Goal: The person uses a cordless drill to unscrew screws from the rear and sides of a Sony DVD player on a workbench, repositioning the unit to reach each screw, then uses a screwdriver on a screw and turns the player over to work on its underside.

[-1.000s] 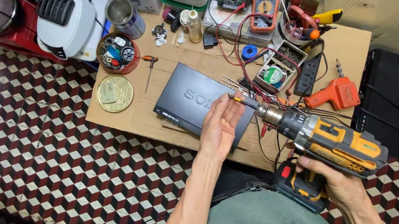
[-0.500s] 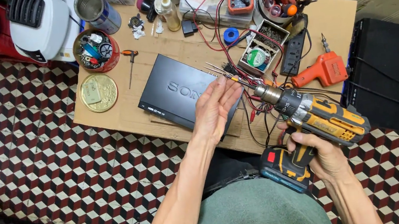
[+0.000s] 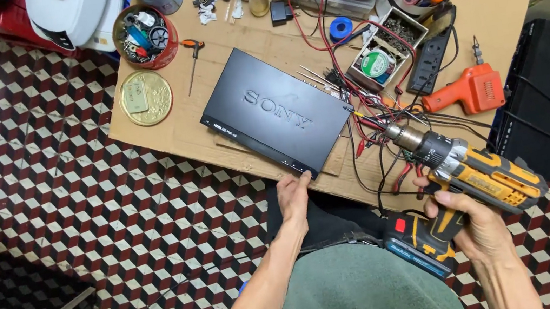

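- The left hand [image 3: 293, 198] lies at the worktop's [image 3: 496, 5] near edge, fingers loosely together, fingertips touching the near corner of the flat black electronics box [image 3: 277, 120].
- The right hand [image 3: 477, 227] grips the handle of a yellow-and-black cordless drill [image 3: 465, 172], held just off the near edge, chuck pointing toward the tangle of wires [image 3: 384, 126] beside the box.
- An orange corded drill [image 3: 468, 91] lies near the right edge.

Matt black plastic device casing [image 3: 277, 120], glossy yellow plastic drill [image 3: 465, 175] with metal chuck, rough cardboard tabletop [image 3: 504, 11].
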